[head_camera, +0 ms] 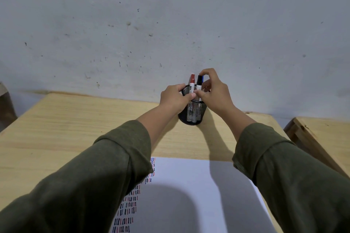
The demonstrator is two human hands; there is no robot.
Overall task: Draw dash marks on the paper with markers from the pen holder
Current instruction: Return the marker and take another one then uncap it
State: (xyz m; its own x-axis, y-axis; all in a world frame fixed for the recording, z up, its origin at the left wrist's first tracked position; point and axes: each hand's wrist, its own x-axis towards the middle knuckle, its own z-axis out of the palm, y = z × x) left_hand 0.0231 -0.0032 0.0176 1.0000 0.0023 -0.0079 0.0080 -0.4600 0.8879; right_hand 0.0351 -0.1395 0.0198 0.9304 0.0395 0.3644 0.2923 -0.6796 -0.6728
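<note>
**Both hands at the pen holder, picking a marker**

The left hand curls around the mesh pen holder, gripping its rim, probably to steady it. Inside stand red, black and blue markers. The right hand, fingers partly closed, pinches the black marker. The paper, with dash marks, lies nearer the person than the holder.

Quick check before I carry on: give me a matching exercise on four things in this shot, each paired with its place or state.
1. pen holder
2. red-capped marker
3. paper
4. left hand

A. lies flat near the table's front, dashes down its left side
B. grips the mesh rim
C. stands near the wall
D. stands upright in the mesh cup

Pairs: 1-C, 2-D, 3-A, 4-B
</note>
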